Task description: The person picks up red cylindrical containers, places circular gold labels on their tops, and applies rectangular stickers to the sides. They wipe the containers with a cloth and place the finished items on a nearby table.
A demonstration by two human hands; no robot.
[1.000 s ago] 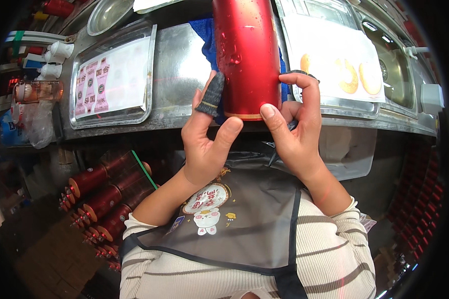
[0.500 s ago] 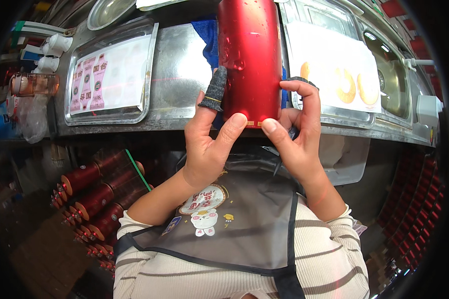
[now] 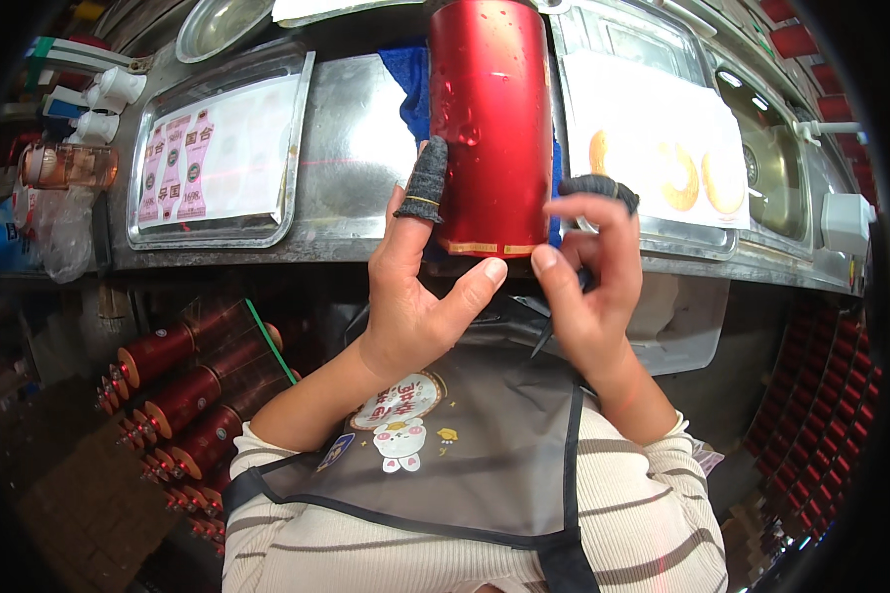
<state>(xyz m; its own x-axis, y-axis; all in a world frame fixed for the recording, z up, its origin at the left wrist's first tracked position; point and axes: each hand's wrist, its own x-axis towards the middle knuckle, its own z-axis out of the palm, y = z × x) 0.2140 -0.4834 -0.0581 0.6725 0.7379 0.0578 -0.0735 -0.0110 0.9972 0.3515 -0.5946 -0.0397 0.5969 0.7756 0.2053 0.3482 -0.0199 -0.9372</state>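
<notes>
A large red cylinder (image 3: 491, 128), glossy and dotted with water drops, lies on a blue cloth (image 3: 405, 84) with its near end at the counter edge. A narrow gold strip (image 3: 475, 248) runs along that near end. My left hand (image 3: 410, 277) grips the cylinder's left side, thumb by the bottom rim, a dark finger cot on the index finger. At the right side, my right hand (image 3: 598, 272) has its thumb by the rim and its index finger bent, also with a dark cot. A thin dark pointed tool (image 3: 541, 339) sticks out below its curled fingers; its kind is unclear.
Left on the counter stands a metal tray (image 3: 292, 188) with pink printed sheets. To the right, a white sheet (image 3: 653, 109) with gold ring-shaped pieces covers another tray, beside a sink (image 3: 776, 198). Red cylinders (image 3: 203, 395) are racked below left, and several more stand right.
My right index finger has come off the cylinder's side and bent lower. Both thumbs have shifted slightly down, so more of the gold strip shows. The pointed tool is more visible.
</notes>
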